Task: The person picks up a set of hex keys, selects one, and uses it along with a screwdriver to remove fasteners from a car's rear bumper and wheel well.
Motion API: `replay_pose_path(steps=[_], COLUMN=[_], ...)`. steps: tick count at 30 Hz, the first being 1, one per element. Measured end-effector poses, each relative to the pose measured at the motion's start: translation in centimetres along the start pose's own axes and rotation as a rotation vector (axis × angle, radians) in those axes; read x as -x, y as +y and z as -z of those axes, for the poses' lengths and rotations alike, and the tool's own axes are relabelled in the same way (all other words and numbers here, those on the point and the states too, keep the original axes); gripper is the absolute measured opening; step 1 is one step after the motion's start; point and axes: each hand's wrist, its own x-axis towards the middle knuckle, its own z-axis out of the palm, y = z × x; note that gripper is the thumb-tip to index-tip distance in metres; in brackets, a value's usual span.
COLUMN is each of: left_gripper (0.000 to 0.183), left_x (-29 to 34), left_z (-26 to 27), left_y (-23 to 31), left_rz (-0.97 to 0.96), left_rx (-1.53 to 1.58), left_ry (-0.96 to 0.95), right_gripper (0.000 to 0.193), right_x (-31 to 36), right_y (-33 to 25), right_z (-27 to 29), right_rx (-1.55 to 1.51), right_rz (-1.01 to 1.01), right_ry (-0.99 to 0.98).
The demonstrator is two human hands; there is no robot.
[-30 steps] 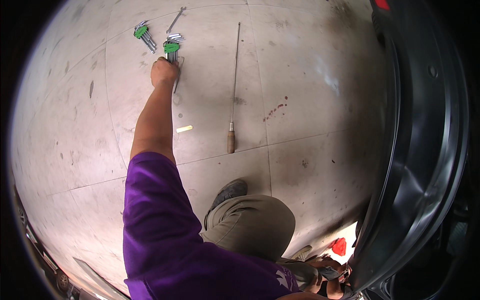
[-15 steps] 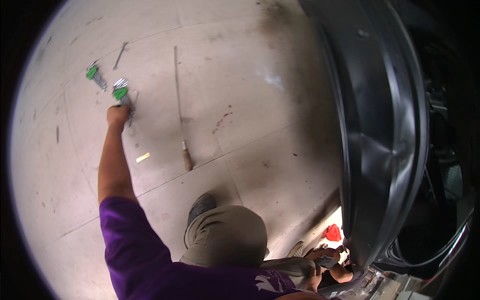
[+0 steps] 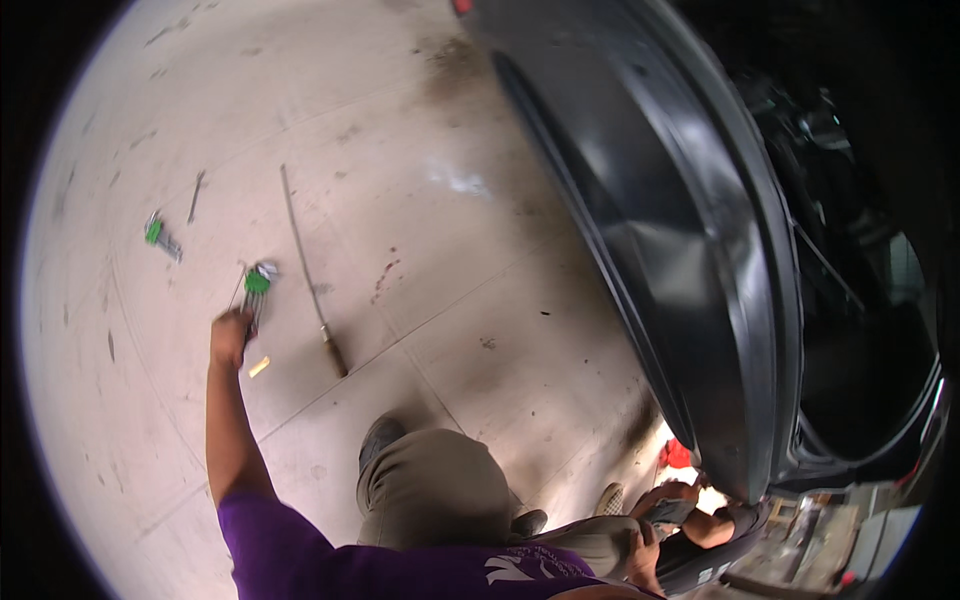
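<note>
At the left, my left hand (image 3: 231, 338) is closed around the lower end of a hex key set (image 3: 257, 283), several silver keys in a green holder. One thin bent key (image 3: 239, 285) sticks up beside the holder, close to my fingers. My right hand (image 3: 645, 560) lies on my bent right knee at the lower right, fingers laid over the trouser cloth and holding nothing that I can see. A second green-holder hex key set (image 3: 162, 236) lies farther left on the floor. Beyond it is a wrench (image 3: 196, 197).
A long thin rod with a wooden handle (image 3: 333, 355) lies on the concrete floor near a small yellow strip (image 3: 260, 367). A dented dark car panel (image 3: 665, 260) rises along the right. A co-worker's arm (image 3: 708, 528) and a red cloth (image 3: 677, 454) show beneath it.
My left hand has drawn back toward me with the hex key set, off the floor spot where it was. The view has turned, so the car panel fills more of the right. My right hand stays on the knee.
</note>
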Motion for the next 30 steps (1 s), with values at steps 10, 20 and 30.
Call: replay_pose_path(steps=[10, 20, 30], left_gripper=[0.031, 0.031, 0.044], left_x=[12.3, 28.5, 34.0], left_z=[-8.1, -19.5, -23.4], left_y=[32.4, 54.1, 48.5], left_rz=[-0.014, -0.562, -0.083], left_rx=[0.093, -0.366, 0.46], left_ry=[-0.92, -1.403, -1.286], right_gripper=[0.06, 0.031, 0.031], right_x=[-10.5, -10.9, -13.1], right_y=[-12.2, -14.2, -10.0], right_z=[0.7, 3.2, -0.1], right_rx=[-0.452, -1.061, -1.957], right_rz=[0.2, 0.497, -0.044], right_ry=[-0.337, -0.387, -1.007])
